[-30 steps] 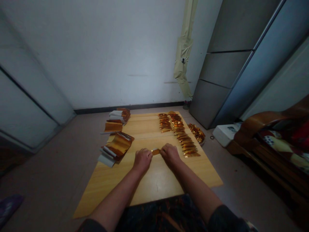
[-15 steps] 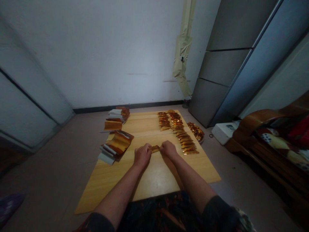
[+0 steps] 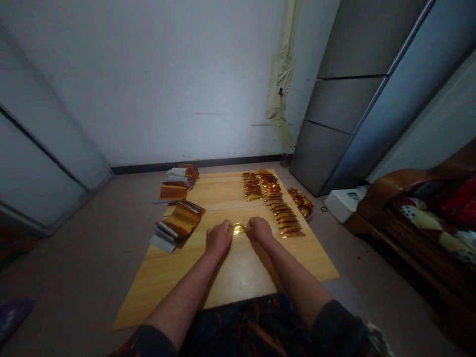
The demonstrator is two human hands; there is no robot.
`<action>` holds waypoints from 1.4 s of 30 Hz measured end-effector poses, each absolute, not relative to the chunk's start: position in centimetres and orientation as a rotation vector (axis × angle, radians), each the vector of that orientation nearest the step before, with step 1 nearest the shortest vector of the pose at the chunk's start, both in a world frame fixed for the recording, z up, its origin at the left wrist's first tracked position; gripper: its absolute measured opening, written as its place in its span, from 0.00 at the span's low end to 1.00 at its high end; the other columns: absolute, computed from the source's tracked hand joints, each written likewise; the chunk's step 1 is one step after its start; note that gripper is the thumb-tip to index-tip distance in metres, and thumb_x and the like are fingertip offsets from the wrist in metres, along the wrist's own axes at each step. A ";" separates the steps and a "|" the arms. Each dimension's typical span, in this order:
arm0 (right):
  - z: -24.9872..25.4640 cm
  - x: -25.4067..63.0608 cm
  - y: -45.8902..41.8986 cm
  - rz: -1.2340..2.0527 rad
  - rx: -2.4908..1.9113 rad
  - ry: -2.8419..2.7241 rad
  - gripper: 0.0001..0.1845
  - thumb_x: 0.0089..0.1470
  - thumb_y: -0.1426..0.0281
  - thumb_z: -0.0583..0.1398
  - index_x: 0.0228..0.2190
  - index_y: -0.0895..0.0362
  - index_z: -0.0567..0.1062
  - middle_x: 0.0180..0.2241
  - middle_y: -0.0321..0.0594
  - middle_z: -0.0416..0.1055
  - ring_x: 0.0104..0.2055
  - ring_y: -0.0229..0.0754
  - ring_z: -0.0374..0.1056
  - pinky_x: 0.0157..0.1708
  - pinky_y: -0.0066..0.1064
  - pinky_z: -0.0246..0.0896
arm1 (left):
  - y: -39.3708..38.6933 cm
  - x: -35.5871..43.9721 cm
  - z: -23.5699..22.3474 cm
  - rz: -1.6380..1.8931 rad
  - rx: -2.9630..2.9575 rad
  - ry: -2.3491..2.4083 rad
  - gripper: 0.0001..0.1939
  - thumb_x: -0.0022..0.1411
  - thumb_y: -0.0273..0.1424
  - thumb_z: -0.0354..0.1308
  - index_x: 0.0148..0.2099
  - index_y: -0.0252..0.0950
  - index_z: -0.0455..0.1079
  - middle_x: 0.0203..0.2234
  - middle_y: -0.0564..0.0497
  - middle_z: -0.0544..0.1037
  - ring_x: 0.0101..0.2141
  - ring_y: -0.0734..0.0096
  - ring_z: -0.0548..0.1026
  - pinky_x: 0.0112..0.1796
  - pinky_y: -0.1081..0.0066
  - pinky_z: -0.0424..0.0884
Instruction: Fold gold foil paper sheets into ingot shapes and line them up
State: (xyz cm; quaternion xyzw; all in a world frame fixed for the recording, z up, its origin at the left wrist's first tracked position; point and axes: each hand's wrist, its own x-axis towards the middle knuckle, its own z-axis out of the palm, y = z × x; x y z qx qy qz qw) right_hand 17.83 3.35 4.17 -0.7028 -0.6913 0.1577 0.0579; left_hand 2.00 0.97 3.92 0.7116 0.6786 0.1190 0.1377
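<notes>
1. Writing: the white plastic box (image 3: 344,206) on the floor at right has a small dark panel on top, too small to read. No other legible marks.
2. A small, shiny, crinkled gold foil strip (image 3: 239,228) sits between the hands, over the middle of the pale yellow wooden board (image 3: 241,277).
3. The bare left hand (image 3: 219,238) and bare right hand (image 3: 259,230) are both closed, pinching opposite ends of the strip. The ends are hidden inside the hands.
4. Right of the right hand, a long overlapping row of folded gold foil pieces (image 3: 284,219) lies on the board.
5. Left of the left hand is a stack of wavy gold foil sheets with white backing (image 3: 180,223). Farther back are a flat orange-gold foil sheet (image 3: 173,192) and another gold-and-white foil stack (image 3: 184,176).
6. Just beside the board's right edge, crumpled gold foil (image 3: 301,203) lies heaped on the floor.
</notes>
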 end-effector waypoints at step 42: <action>4.3 19.6 4.8 0.639 -2.112 -2.062 0.10 0.52 0.75 0.59 0.34 0.58 0.80 0.38 0.43 0.78 0.39 0.39 0.72 0.30 0.23 0.53 | 0.5 1.7 2.2 0.442 2.347 1.838 0.14 0.68 0.38 0.50 0.48 0.54 0.75 0.37 0.48 0.70 0.43 0.62 0.62 0.45 0.61 0.52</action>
